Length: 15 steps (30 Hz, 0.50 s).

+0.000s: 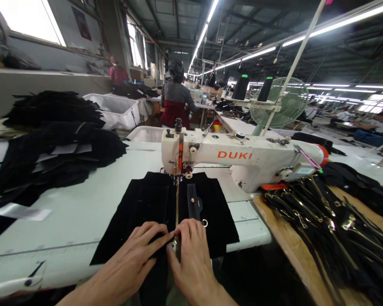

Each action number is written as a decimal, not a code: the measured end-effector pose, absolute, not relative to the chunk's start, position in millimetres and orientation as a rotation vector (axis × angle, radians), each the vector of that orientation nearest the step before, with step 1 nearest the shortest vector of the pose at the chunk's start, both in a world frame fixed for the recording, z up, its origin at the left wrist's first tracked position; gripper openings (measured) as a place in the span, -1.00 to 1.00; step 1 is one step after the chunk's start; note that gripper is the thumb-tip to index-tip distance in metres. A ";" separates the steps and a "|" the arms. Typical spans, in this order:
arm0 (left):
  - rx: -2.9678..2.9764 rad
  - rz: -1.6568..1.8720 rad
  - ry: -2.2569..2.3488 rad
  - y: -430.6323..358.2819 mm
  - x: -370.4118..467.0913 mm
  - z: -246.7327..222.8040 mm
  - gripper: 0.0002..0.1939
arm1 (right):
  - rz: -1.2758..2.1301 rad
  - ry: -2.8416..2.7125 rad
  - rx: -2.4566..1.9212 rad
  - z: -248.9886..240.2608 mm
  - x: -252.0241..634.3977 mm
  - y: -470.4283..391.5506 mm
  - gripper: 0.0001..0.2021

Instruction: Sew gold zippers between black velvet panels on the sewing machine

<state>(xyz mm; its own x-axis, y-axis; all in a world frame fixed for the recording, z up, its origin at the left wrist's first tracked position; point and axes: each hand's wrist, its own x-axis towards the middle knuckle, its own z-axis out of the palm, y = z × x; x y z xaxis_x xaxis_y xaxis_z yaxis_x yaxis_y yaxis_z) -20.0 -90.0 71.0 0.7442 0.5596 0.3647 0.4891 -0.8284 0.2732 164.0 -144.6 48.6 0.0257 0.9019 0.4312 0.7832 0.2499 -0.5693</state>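
Observation:
Black fabric panels lie flat under the head of a white sewing machine marked DUKI. A gold zipper strip runs down between them from the needle area. My left hand rests on the left panel, its fingers closed at the zipper's near part. Beside it my right hand has its fingers together on the strip, thumb below. The fingertips of both hands meet next to a small metal piece. A black patch with a gold stud and a gold ring sit on the right panel.
Piled black fabric pieces cover the table's left side. Black straps with gold zippers and clasps lie on a wooden board at right. Beyond are a white bin, thread cones, a fan and a seated person.

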 end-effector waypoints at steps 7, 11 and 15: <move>2.666 0.511 0.870 -84.9 -25.9 64.0 -0.26 | 0.313 -1.752 -1.522 57.9 166.4 -142.9 -0.71; 2.510 0.409 0.911 -77.5 -31.6 53.3 -0.36 | 0.168 -1.726 -1.600 55.0 155.6 -139.1 -0.73; 2.514 0.337 0.865 -73.4 -32.0 59.9 -0.34 | 0.283 -1.772 -1.628 58.7 162.5 -136.8 -0.63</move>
